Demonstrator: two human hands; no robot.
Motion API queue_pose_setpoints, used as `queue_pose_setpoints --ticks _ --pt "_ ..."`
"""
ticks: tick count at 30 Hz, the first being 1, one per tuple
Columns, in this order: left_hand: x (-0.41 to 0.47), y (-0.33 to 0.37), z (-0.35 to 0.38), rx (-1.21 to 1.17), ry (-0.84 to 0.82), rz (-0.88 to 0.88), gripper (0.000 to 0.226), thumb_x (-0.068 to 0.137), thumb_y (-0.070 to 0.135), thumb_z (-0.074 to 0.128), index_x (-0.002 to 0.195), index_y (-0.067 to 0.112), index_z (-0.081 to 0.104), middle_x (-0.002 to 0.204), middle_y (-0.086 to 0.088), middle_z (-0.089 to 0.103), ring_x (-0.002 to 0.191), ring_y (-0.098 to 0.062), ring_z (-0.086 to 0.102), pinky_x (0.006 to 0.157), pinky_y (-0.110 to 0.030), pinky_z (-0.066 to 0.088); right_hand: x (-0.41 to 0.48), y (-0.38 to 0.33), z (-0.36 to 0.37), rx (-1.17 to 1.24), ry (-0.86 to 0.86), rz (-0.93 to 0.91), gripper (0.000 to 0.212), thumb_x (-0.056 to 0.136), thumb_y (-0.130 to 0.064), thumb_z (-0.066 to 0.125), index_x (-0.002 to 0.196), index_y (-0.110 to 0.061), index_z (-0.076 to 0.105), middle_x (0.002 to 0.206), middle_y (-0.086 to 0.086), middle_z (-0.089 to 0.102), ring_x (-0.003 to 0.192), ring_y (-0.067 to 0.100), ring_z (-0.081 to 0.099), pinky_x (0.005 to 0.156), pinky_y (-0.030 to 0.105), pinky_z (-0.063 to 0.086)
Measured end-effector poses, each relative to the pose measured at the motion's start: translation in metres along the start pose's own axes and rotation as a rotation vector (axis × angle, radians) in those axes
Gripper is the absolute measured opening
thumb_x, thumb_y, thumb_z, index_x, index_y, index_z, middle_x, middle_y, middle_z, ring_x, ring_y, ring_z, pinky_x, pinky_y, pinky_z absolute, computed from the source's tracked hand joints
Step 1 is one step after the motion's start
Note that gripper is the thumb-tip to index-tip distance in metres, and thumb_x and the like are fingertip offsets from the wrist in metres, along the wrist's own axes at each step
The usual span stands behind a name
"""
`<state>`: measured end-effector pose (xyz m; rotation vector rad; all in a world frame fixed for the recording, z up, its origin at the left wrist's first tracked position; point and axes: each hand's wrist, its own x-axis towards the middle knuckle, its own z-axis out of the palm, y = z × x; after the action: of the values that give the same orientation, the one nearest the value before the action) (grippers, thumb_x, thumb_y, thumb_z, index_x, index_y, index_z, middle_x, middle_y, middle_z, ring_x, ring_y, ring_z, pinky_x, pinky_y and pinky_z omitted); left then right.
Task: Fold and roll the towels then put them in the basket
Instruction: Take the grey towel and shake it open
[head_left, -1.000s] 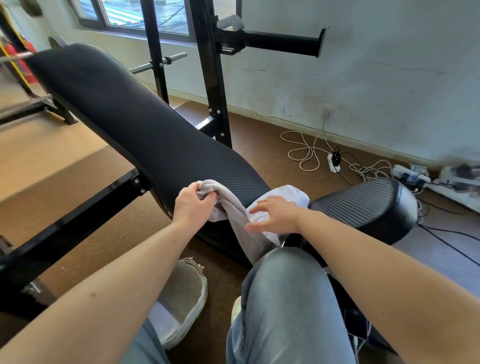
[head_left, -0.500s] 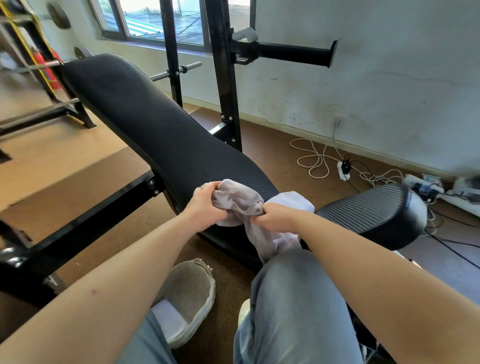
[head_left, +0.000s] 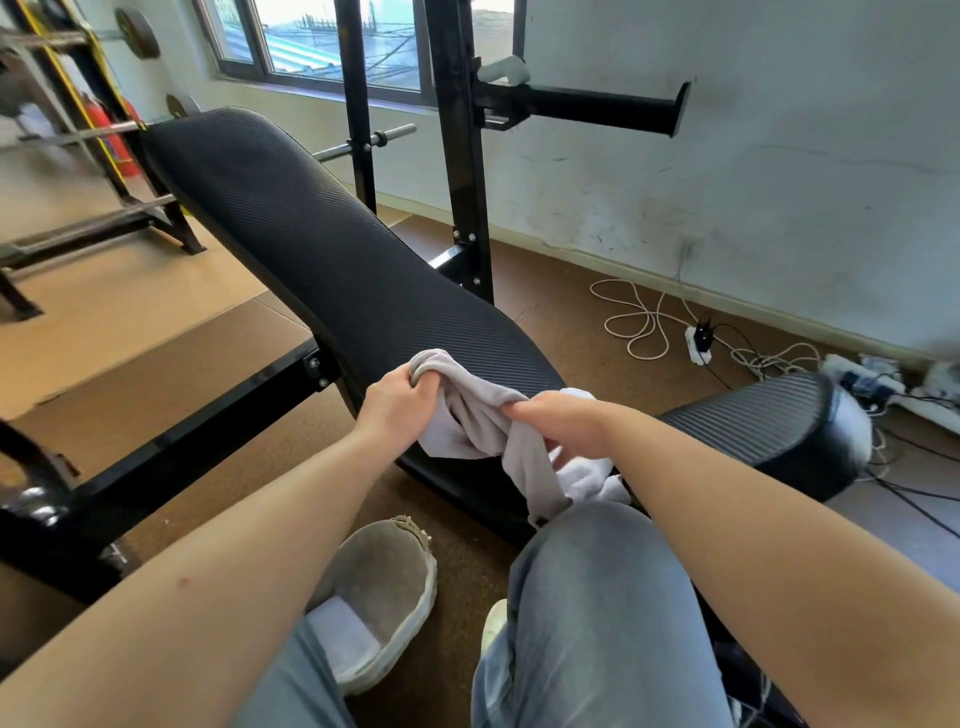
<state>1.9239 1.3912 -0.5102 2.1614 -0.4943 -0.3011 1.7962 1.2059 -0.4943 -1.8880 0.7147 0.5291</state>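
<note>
A person is sitting with both bare forearms reaching in from the five and seven o'clock corners, and both hands are meeting just below the centre of the view. The left hand (head_left: 397, 402) is curling its fingers tightly round the bunched upper end of a crumpled pale grey cloth towel (head_left: 483, 415). The right hand (head_left: 566, 423), at three o'clock of the left one, is clamping a fold of the same towel between thumb and curled fingers. The towel is stretching between the two fists and hanging in loose folds towards six o'clock, where its tail is touching the person's knee in grey-blue jeans (head_left: 597, 597).

A whiter, fluffier piece of cloth (head_left: 587, 475) is showing under the right hand. Whether it is a separate towel cannot be told.

The hands are working over the near end of a long black ribbed padded bench back (head_left: 322, 249), which is running away towards eleven o'clock. A black ribbed seat pad (head_left: 753, 421) is lying at three o'clock of the hands. A beige slip-on shoe (head_left: 379, 587) is resting on the brown floor at six o'clock of the left hand.

At twelve o'clock a black steel upright (head_left: 462, 182) is standing behind the bench, with a black horizontal peg (head_left: 597, 109) sticking out towards two o'clock. A coiled white cable (head_left: 639, 322) is lying on the floor by the wall at two o'clock.
</note>
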Motion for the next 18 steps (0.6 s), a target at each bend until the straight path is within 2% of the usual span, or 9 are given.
queue_pose_setpoints --ticks 1,3,5,7,9,12,15,16,18 --pt "0.001 0.001 -0.001 -0.008 0.003 -0.001 0.037 0.1 0.046 0.043 0.122 0.029 0.068 0.109 0.002 0.069 0.098 -0.017 0.06 0.073 -0.029 0.043 0.0 -0.003 0.002 0.063 -0.021 -0.053 0.032 0.108 -0.029 0.043 0.12 -0.003 0.058 0.117 0.02 0.064 0.115 0.033 0.062 0.101 0.045 0.053" --pt "0.002 0.002 -0.003 -0.016 0.003 0.0 0.037 0.1 0.049 0.044 0.123 0.03 0.066 0.109 0.004 0.068 0.099 -0.017 0.061 0.073 -0.028 0.044 0.0 -0.007 0.002 0.247 0.059 -0.131 0.031 0.106 -0.037 0.046 0.109 -0.01 0.061 0.105 0.015 0.067 0.104 0.029 0.065 0.093 0.047 0.055" --pt "0.002 0.001 -0.004 -0.022 -0.009 -0.007 0.031 0.1 0.049 0.046 0.118 0.032 0.064 0.106 0.007 0.068 0.095 -0.012 0.062 0.069 -0.026 0.046 0.001 -0.006 -0.003 0.329 0.159 -0.179 0.037 0.102 -0.049 0.05 0.111 -0.016 0.064 0.106 0.012 0.072 0.102 0.03 0.069 0.089 0.048 0.058" --pt "0.001 0.0 -0.004 -0.056 -0.015 -0.021 0.029 0.1 0.047 0.046 0.118 0.033 0.064 0.107 0.006 0.069 0.094 -0.01 0.062 0.074 -0.029 0.052 0.005 0.0 -0.01 0.376 0.161 -0.164 0.052 0.097 -0.062 0.051 0.12 -0.017 0.063 0.114 0.012 0.073 0.107 0.032 0.069 0.097 0.055 0.055" --pt "-0.002 0.003 -0.004 -0.152 0.022 -0.038 0.038 0.096 0.048 0.043 0.12 0.032 0.067 0.108 0.004 0.071 0.099 -0.015 0.065 0.086 -0.038 0.056 0.006 0.007 -0.014 0.309 0.053 -0.079 0.075 0.088 -0.079 0.049 0.132 -0.018 0.057 0.126 0.01 0.068 0.117 0.032 0.065 0.102 0.06 0.048" --pt "-0.002 0.009 -0.005 -0.283 0.096 -0.102 0.039 0.086 0.052 0.033 0.099 0.034 0.066 0.102 -0.003 0.071 0.1 -0.025 0.067 0.092 -0.049 0.057 0.008 0.029 -0.009 0.002 -0.097 0.099 0.097 0.072 -0.097 0.043 0.136 -0.026 0.058 0.136 -0.003 0.059 0.131 0.024 0.053 0.106 0.066 0.037" --pt "-0.002 0.015 -0.008 -0.324 0.107 -0.148 0.034 0.096 0.046 0.03 0.096 0.031 0.061 0.097 -0.006 0.067 0.095 -0.03 0.067 0.079 -0.044 0.059 0.016 0.045 -0.001 -0.075 -0.079 0.217 0.1 0.062 -0.102 0.043 0.128 -0.03 0.064 0.132 -0.004 0.062 0.123 0.019 0.057 0.105 0.051 0.039" --pt "-0.002 0.015 -0.009 -0.325 0.102 -0.147 0.036 0.099 0.044 0.03 0.099 0.028 0.062 0.096 -0.005 0.066 0.095 -0.029 0.066 0.074 -0.041 0.057 0.018 0.044 0.003 -0.097 -0.074 0.231 0.099 0.066 -0.1 0.044 0.131 -0.027 0.062 0.131 -0.001 0.063 0.121 0.021 0.058 0.106 0.048 0.04" --pt "-0.001 0.015 -0.009 -0.336 0.111 -0.135 0.039 0.102 0.04 0.029 0.108 0.022 0.063 0.096 -0.004 0.065 0.096 -0.027 0.065 0.07 -0.038 0.055 0.021 0.036 0.011 -0.159 -0.067 0.214 0.084 0.082 -0.089 0.042 0.138 -0.026 0.052 0.131 0.004 0.061 0.12 0.025 0.057 0.104 0.043 0.041"
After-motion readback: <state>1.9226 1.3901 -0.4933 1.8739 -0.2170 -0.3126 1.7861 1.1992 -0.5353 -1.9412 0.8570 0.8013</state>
